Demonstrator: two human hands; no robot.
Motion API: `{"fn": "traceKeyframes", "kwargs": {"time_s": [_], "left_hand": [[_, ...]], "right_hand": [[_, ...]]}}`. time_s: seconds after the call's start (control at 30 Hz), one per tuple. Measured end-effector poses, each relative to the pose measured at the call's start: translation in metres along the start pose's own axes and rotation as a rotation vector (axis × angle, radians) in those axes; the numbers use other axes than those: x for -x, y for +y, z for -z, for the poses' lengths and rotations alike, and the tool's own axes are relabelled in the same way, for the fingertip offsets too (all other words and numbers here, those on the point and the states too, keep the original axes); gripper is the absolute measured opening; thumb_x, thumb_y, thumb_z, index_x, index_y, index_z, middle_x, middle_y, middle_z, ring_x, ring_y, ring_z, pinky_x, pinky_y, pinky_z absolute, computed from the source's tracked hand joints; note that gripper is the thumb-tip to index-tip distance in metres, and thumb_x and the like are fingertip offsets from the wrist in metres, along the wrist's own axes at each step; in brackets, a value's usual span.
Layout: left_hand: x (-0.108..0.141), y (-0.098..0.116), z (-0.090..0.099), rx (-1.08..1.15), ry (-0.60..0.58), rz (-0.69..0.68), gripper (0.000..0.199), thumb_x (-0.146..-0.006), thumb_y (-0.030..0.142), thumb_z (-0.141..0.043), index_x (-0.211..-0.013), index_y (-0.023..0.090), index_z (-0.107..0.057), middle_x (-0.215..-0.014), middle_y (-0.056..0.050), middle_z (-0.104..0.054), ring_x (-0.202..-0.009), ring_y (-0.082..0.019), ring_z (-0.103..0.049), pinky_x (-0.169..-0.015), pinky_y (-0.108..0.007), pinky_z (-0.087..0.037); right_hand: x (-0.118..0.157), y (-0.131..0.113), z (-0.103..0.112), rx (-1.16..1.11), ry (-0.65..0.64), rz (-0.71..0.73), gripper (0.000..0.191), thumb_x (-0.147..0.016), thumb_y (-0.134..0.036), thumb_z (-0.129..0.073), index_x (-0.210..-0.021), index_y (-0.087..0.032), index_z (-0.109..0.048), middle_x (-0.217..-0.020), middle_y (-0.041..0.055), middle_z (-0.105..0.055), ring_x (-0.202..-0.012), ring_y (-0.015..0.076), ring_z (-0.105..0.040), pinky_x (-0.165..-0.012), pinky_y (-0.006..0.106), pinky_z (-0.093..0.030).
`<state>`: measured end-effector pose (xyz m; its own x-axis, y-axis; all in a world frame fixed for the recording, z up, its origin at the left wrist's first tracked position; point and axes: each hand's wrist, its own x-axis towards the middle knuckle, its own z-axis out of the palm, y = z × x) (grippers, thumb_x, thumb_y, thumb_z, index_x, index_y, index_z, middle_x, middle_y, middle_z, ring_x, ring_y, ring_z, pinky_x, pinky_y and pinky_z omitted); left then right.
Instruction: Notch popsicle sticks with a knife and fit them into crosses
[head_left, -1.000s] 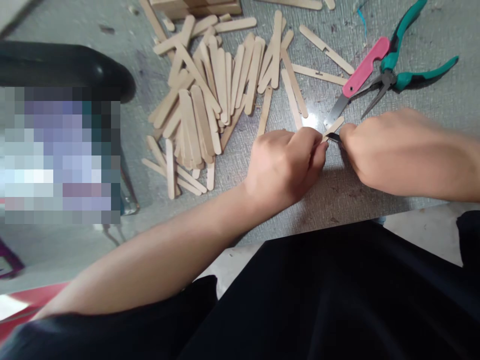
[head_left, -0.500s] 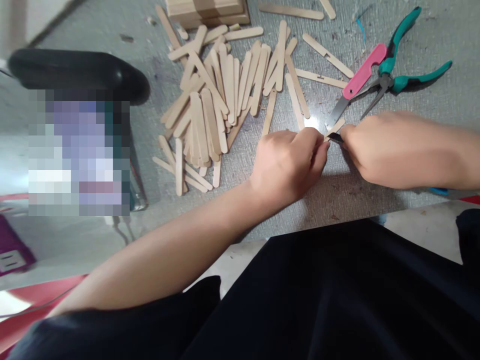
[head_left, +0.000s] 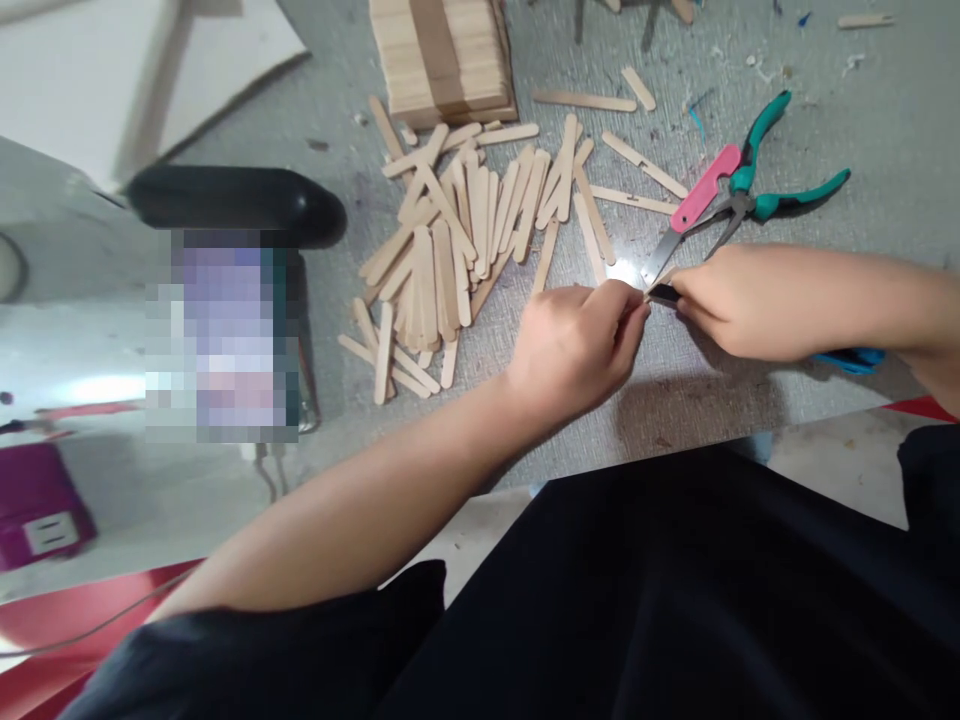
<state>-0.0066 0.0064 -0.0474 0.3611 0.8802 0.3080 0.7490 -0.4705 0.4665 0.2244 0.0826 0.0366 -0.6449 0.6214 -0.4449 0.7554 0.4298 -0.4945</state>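
Note:
My left hand (head_left: 577, 335) is closed in a pinch on a wooden craft stick (head_left: 651, 291), of which only a short piece shows between my hands. My right hand (head_left: 750, 300) is closed around a knife with a dark blade (head_left: 664, 293), which meets the stick by the left fingertips. Most of the knife is hidden by the hand. A blue object (head_left: 851, 361) shows below my right wrist; whether it is the knife's handle I cannot tell. Just beyond my hands lie a pink-handled folding blade (head_left: 705, 190) and green-handled pliers (head_left: 765, 200). Two notched sticks (head_left: 645, 165) lie beside them.
A loose pile of craft sticks (head_left: 450, 230) lies left of my hands, with a banded stack of sticks (head_left: 442, 60) behind it. Further left are a black rounded object (head_left: 232, 205), a blurred-out phone-like screen (head_left: 232, 340) and a purple box (head_left: 45, 505). The table's front edge is near my body.
My view has shifted, showing more of the table's far side. The knife blade lies flatter against the stick, and less of the stick shows past it. Both hands keep their grip.

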Motion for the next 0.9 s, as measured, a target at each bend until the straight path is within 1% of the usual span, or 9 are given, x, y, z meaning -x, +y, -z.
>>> {"fn": "traceKeyframes", "kwargs": {"time_s": [0.1, 0.23, 0.3, 0.37, 0.43, 0.57, 0.73, 0.8, 0.9], "left_hand": [[-0.001, 0.000, 0.000, 0.016, 0.015, 0.029, 0.019, -0.109, 0.033, -0.066, -0.105, 0.021, -0.080, -0.072, -0.007, -0.078, -0.059, -0.021, -0.068, -0.060, -0.036, -0.040], [-0.002, 0.000, 0.000, 0.111, 0.076, 0.084, 0.014, -0.106, 0.031, -0.070, -0.103, 0.022, -0.079, -0.071, -0.004, -0.077, -0.061, -0.019, -0.067, -0.062, -0.034, -0.044], [-0.005, -0.003, 0.000, 0.150, 0.139, 0.115, 0.011, -0.104, 0.030, -0.071, -0.101, 0.023, -0.079, -0.069, -0.002, -0.074, -0.059, -0.018, -0.063, -0.063, -0.034, -0.044], [-0.010, -0.007, 0.002, 0.185, 0.214, 0.172, 0.008, -0.102, 0.028, -0.073, -0.099, 0.022, -0.078, -0.067, -0.001, -0.071, -0.058, -0.017, -0.059, -0.062, -0.033, -0.042], [-0.017, -0.011, 0.004, 0.279, 0.256, 0.242, 0.007, -0.099, 0.027, -0.074, -0.097, 0.022, -0.077, -0.065, 0.001, -0.069, -0.056, -0.015, -0.056, -0.060, -0.032, -0.040], [-0.028, -0.014, 0.006, 0.686, 0.240, 0.339, 0.009, -0.099, 0.029, -0.075, -0.093, 0.023, -0.070, -0.058, 0.004, -0.063, -0.051, -0.012, -0.052, -0.053, -0.028, -0.039], [-0.030, -0.009, 0.002, 1.005, 0.224, 0.376, 0.029, -0.099, 0.043, -0.085, -0.093, 0.026, -0.062, -0.062, 0.005, -0.062, -0.053, -0.012, -0.058, -0.053, -0.028, -0.046], [-0.030, -0.009, -0.001, 1.047, 0.231, 0.377, 0.038, -0.098, 0.054, -0.088, -0.094, 0.026, -0.061, -0.064, 0.005, -0.061, -0.054, -0.012, -0.058, -0.053, -0.029, -0.046], [-0.030, -0.008, -0.005, 1.079, 0.249, 0.371, 0.039, -0.098, 0.057, -0.086, -0.095, 0.027, -0.060, -0.065, 0.006, -0.058, -0.054, -0.012, -0.056, -0.053, -0.029, -0.046]], "right_hand": [[-0.002, 0.001, 0.009, -0.030, -0.144, 0.020, 0.018, -0.112, -0.023, -0.056, -0.110, -0.025, -0.074, -0.101, 0.0031, -0.085, -0.082, 0.0222, -0.072, -0.076, 0.034, -0.047], [-0.001, 0.001, 0.017, -0.054, -0.103, 0.058, 0.018, -0.113, -0.022, -0.055, -0.103, -0.026, -0.070, -0.101, 0.0041, -0.084, -0.092, 0.0247, -0.077, -0.081, 0.036, -0.050], [0.001, 0.000, 0.020, -0.063, -0.134, 0.029, 0.019, -0.114, -0.025, -0.055, -0.097, -0.026, -0.064, -0.087, 0.0025, -0.080, -0.078, 0.0229, -0.074, -0.074, 0.036, -0.048], [0.003, -0.002, 0.022, -0.101, -0.253, -0.046, 0.025, -0.117, -0.029, -0.052, -0.092, -0.027, -0.057, -0.071, -0.0008, -0.071, -0.060, 0.0203, -0.066, -0.065, 0.036, -0.043], [0.004, -0.002, 0.020, -0.090, -0.270, -0.068, 0.029, -0.119, -0.033, -0.048, -0.091, -0.027, -0.054, -0.070, -0.0004, -0.069, -0.057, 0.0198, -0.064, -0.063, 0.036, -0.041], [0.002, -0.001, -0.002, 0.263, 0.111, 0.051, 0.024, -0.116, -0.038, -0.051, -0.103, -0.023, -0.065, -0.094, 0.0119, -0.080, -0.082, 0.0264, -0.069, -0.073, 0.038, -0.037], [-0.002, 0.006, -0.028, 0.389, 0.279, 0.137, 0.037, -0.119, -0.041, -0.045, -0.115, -0.018, -0.074, -0.120, 0.0208, -0.082, -0.101, 0.0317, -0.073, -0.082, 0.041, -0.046], [0.000, 0.014, -0.018, 0.365, 0.350, 0.131, 0.039, -0.120, -0.044, -0.046, -0.113, -0.020, -0.075, -0.118, 0.0189, -0.081, -0.105, 0.0330, -0.074, -0.087, 0.043, -0.051], [0.009, 0.042, 0.017, 0.379, 0.478, 0.057, 0.035, -0.117, -0.037, -0.046, -0.123, -0.023, -0.078, -0.127, 0.0173, -0.081, -0.118, 0.0361, -0.076, -0.097, 0.049, -0.058]]}}
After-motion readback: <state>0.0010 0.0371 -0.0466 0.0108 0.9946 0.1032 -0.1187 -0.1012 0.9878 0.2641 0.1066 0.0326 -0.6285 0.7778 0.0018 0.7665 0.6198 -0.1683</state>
